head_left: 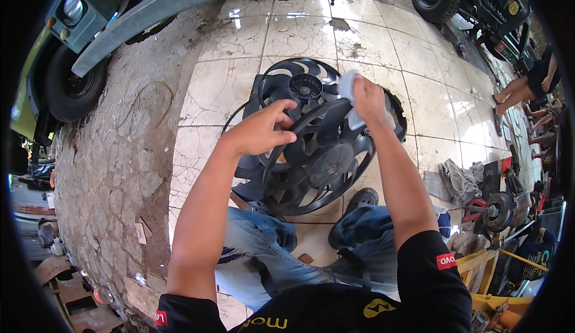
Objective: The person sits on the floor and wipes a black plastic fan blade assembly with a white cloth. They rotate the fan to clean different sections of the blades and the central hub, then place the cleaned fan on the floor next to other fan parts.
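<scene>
black plastic round-framed fan (332,164) tilts over cracked white floor tiles (206,90)
left hand (260,130), fingers spread, at its rim; right hand (369,100), fingers pinching a pale grey cloth (347,85).

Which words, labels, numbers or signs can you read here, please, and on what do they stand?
I'll give places, not wording:
Right sleeve: white letters, red patch.
Left sleeve: likewise.
Shirt front: yellow letters and emblem.
Upper-right vehicle: yellow and red stickers, too small to read.
Dark garment, lower right: print too small.
Nearer fan: nothing legible.
</scene>
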Demonstrator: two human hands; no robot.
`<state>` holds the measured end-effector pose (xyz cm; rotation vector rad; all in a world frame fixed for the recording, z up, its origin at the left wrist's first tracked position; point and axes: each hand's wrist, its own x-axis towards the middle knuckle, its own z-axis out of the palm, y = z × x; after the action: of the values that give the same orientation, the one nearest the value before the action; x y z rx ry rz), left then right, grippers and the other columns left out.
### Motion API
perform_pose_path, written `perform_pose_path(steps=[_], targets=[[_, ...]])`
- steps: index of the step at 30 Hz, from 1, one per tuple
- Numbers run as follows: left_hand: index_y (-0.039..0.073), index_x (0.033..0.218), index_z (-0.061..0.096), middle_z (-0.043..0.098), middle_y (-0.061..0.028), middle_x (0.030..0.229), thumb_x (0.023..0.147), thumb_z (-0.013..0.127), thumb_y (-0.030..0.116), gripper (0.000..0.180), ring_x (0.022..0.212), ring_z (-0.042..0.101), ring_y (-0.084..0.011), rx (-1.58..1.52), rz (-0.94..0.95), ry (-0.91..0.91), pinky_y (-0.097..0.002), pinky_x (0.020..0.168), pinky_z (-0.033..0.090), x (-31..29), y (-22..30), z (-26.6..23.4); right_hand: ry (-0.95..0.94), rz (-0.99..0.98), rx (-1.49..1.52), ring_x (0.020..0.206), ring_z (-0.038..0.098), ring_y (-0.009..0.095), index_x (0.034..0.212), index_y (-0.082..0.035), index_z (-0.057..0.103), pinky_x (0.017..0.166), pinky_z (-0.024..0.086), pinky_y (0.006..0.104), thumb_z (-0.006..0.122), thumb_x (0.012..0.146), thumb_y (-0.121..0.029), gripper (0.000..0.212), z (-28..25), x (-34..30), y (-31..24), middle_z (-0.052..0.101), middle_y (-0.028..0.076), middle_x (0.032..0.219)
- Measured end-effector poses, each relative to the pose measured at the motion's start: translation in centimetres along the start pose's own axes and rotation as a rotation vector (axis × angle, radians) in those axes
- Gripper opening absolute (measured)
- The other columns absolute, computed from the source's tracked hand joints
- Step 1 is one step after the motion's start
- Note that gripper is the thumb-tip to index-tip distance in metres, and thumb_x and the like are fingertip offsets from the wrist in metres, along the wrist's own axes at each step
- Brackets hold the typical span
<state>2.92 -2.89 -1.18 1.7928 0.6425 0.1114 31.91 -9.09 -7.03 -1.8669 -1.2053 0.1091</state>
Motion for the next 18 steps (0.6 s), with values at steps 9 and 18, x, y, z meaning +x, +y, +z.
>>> perform_pose_path(steps=[9, 18], targets=[[0.003, 0.136, 0.050, 0.066, -0.0114, 0.107, 0.088, 0.076, 0.029, 0.061, 0.098, 0.061, -0.0169, -0.028, 0.071, 0.150, -0.0329, 0.086, 0.049, -1.6, 2.6, -1.3, 0.114, -0.377, -0.061, 0.058, 0.061, 0.040, 0.061, -0.006, 0.059, 0.058, 0.050, 0.0497, 0.056, 0.093, -0.037, 0.045, -1.9, 1.5, -10.6, 0.061, 0.018, 0.060], [0.000, 0.125, 0.061, 0.069, -0.0088, 0.101, 0.090, 0.073, 0.043, 0.056, 0.093, 0.059, -0.0139, 0.098, 0.113, 0.413, -0.0318, 0.087, 0.048, -3.2, 2.3, -1.5, 0.277, -0.918, 0.078, 0.058, 0.060, 0.030, 0.073, -0.011, 0.062, 0.060, 0.045, 0.0424, 0.062, 0.083, -0.026, 0.018, 1.4, 0.1, -14.9, 0.060, 0.008, 0.063]])
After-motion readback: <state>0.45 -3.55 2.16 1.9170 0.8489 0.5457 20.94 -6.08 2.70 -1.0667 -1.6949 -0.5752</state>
